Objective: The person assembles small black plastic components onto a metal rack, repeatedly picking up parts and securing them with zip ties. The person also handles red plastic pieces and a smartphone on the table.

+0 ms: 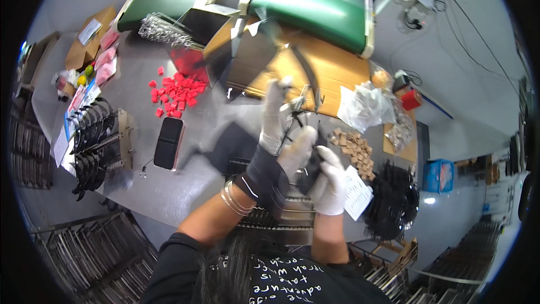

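My left hand (pixel 277 126), in a white glove with a dark wrist cuff, is raised over the middle of the table, blurred by motion. Between its thumb and fingers are thin black parts, and a black curved strip (pixel 305 70) rises beyond them; the strip's exact kind is unclear. Close beside it on the right, my right hand (pixel 329 186), also white-gloved, has its fingers closed at a black piece (pixel 305 177), which the hands partly cover. Under both wrists stands a dark rack (pixel 281 219) with toothed rows. A dark blurred shape (pixel 230 145) shows left of my left hand.
Red blocks (pixel 177 94) and a black phone (pixel 169 143) lie to the left, near a rack of black curved pieces (pixel 93 141). Brown blocks (pixel 354 149), a paper (pixel 356 192) and a black bundle (pixel 392 200) are at right. Beyond are cardboard (pixel 332 76) and a green conveyor (pixel 315 5).
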The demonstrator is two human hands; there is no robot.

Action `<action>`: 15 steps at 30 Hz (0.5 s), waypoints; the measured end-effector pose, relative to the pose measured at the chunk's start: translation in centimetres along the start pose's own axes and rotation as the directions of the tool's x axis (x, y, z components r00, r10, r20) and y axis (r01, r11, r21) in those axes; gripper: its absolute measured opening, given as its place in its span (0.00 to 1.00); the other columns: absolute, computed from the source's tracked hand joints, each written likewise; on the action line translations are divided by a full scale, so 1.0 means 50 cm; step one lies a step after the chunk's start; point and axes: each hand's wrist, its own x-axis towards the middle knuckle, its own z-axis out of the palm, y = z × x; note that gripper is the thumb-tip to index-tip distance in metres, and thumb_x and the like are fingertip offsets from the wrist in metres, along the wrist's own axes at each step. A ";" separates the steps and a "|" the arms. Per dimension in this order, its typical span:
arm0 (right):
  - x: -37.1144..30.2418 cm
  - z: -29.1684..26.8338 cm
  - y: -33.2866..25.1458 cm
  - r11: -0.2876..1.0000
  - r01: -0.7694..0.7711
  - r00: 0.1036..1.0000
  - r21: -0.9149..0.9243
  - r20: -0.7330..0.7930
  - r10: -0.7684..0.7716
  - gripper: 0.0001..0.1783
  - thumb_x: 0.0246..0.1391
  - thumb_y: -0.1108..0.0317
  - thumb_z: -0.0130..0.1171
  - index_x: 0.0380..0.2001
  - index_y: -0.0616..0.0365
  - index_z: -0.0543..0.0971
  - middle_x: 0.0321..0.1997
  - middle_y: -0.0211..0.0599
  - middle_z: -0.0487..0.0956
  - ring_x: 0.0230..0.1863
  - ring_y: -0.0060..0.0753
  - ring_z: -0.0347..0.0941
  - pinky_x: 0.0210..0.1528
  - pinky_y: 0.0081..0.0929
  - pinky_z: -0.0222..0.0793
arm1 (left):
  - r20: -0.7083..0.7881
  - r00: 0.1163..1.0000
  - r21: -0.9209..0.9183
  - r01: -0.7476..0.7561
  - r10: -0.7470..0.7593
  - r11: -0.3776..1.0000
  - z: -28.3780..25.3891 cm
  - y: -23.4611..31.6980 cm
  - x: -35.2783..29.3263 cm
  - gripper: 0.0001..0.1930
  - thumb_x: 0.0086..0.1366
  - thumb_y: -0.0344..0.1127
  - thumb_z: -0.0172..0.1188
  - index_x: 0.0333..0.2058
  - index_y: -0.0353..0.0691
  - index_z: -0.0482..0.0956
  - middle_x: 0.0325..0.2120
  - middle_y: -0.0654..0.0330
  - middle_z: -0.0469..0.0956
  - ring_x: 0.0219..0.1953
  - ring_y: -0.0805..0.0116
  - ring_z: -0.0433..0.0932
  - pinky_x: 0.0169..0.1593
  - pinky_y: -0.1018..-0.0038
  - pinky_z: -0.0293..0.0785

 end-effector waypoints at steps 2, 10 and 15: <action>-0.021 -0.010 -0.019 0.981 -0.178 0.981 0.074 0.090 0.171 0.29 0.59 0.77 0.58 0.65 0.68 0.70 0.62 0.43 0.75 0.63 0.38 0.71 0.67 0.34 0.65 | 0.188 0.978 0.155 -0.117 0.087 0.981 0.047 0.005 -0.021 0.41 0.62 0.23 0.58 0.72 0.26 0.50 0.70 0.42 0.59 0.72 0.45 0.60 0.74 0.57 0.58; -0.025 -0.024 -0.112 0.309 0.219 0.794 -0.926 0.353 0.496 0.31 0.61 0.72 0.52 0.69 0.66 0.70 0.59 0.38 0.79 0.60 0.38 0.74 0.68 0.31 0.64 | 0.477 0.877 0.177 -0.163 0.060 0.971 0.032 0.088 -0.132 0.40 0.59 0.17 0.49 0.73 0.38 0.58 0.70 0.47 0.64 0.74 0.49 0.60 0.73 0.54 0.60; -0.127 -0.197 -0.041 0.875 -0.419 0.877 -0.242 0.140 0.459 0.29 0.71 0.41 0.45 0.44 0.58 0.78 0.17 0.25 0.72 0.12 0.17 0.63 0.15 0.19 0.61 | -0.003 1.000 -0.251 -0.015 0.015 0.968 -0.206 0.301 -0.092 0.42 0.58 0.19 0.45 0.74 0.29 0.52 0.73 0.43 0.59 0.76 0.46 0.59 0.76 0.47 0.57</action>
